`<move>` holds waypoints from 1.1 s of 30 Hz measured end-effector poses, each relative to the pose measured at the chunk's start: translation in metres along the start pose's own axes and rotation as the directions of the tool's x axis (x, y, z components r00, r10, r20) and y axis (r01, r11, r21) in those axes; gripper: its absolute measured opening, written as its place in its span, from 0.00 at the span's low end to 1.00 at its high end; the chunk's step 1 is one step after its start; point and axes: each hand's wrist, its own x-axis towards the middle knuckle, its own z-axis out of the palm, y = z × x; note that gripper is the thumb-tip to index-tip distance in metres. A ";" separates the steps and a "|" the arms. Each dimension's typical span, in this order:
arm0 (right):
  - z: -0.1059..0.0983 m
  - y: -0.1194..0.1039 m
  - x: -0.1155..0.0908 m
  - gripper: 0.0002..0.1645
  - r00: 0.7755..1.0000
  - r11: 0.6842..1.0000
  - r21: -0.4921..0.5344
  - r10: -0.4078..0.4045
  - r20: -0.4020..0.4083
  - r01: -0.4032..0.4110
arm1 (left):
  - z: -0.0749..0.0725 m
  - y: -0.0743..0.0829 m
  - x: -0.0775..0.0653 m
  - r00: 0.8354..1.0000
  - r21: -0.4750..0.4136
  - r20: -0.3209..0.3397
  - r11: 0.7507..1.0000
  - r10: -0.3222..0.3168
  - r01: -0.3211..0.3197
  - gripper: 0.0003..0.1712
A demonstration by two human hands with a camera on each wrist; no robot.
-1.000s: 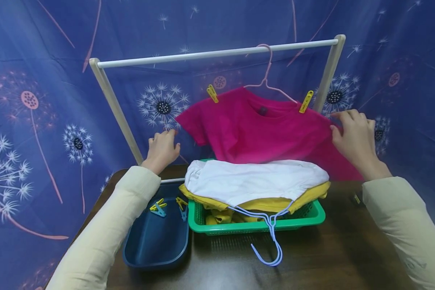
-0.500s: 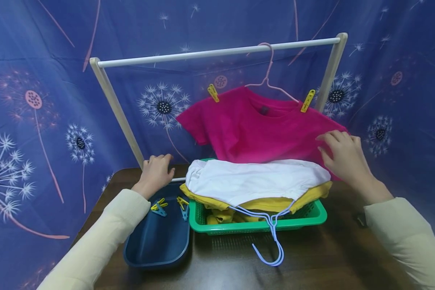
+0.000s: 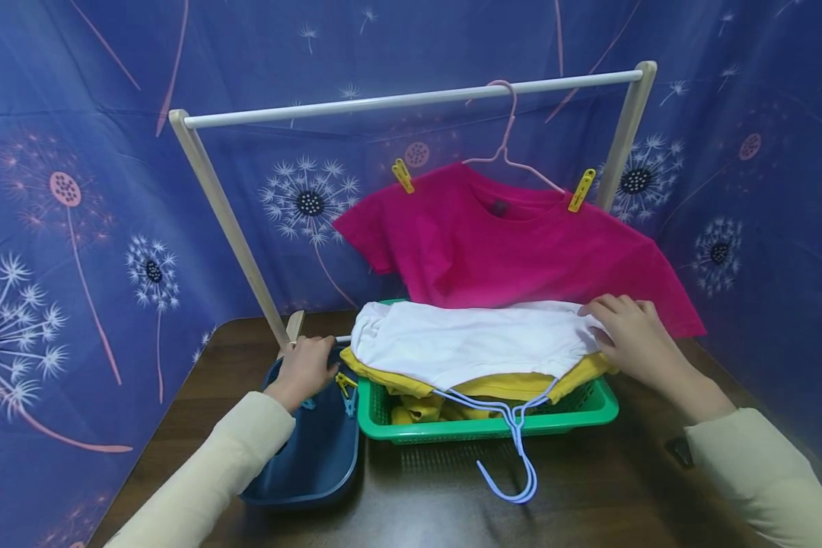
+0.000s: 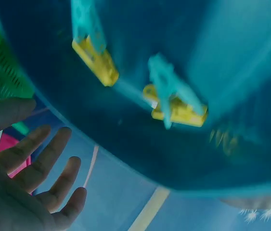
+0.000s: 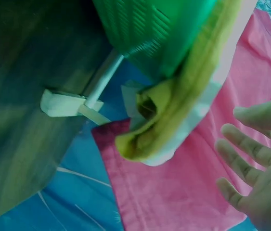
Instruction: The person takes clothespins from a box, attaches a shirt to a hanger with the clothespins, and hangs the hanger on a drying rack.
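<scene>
My left hand (image 3: 304, 373) is over the far end of the dark blue tub (image 3: 315, 468), its fingers loosely spread and holding nothing. Several yellow and teal clothespins (image 4: 178, 113) lie in that tub. At the right end of a folded white shirt (image 3: 473, 339) is my right hand (image 3: 633, 339); its fingers are relaxed, and contact is hard to tell. Beneath the white shirt lies yellow clothing (image 3: 592, 369), both across a green basket (image 3: 486, 434), with blue hangers (image 3: 517, 449) sticking out in front. Behind, a magenta T-shirt (image 3: 500, 247) hangs from a pink hanger (image 3: 505, 141), with yellow clothespins (image 3: 581, 190) at its shoulders.
A rack with a white rod (image 3: 349, 108) and wooden posts (image 3: 229, 228) stands at the back. Dark wooden table (image 3: 445, 510) lies under everything, with a small dark object (image 3: 680, 451) beside the right sleeve. A blue dandelion curtain (image 3: 75, 320) surrounds the table.
My right hand has left the magenta shirt's right sleeve and come down to the white shirt's end. My left hand has dropped from beside the left sleeve to the tub.
</scene>
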 end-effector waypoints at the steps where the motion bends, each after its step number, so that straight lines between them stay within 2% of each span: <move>1: 0.002 0.000 -0.002 0.24 1.000 1.000 0.003 -0.001 0.008 0.001 | 0.003 0.002 -0.002 1.000 0.007 0.008 1.000 -0.001 0.001 0.20; 5: 0.008 -0.001 -0.009 0.24 1.000 1.000 0.014 0.000 0.020 -0.001 | 0.013 0.007 -0.007 0.999 0.027 0.043 1.000 -0.016 0.015 0.23; 10: 0.013 -0.003 -0.016 0.23 0.999 1.000 0.016 0.013 0.038 -0.013 | 0.023 0.012 -0.011 0.996 0.018 0.074 0.999 -0.044 0.043 0.17; 18: 0.018 -0.003 -0.021 0.22 1.000 1.000 0.004 0.004 0.017 -0.004 | 0.035 0.016 -0.016 0.997 0.035 0.065 0.998 -0.052 0.050 0.15; 24: 0.017 -0.004 -0.022 0.21 0.999 1.000 0.005 0.023 0.034 -0.024 | 0.040 0.017 -0.018 0.995 0.070 0.083 0.996 -0.056 0.050 0.17; 33: 0.017 -0.004 -0.022 0.21 0.998 1.000 -0.001 0.029 0.049 -0.029 | 0.046 0.017 -0.019 0.992 0.042 0.107 0.997 -0.063 0.059 0.16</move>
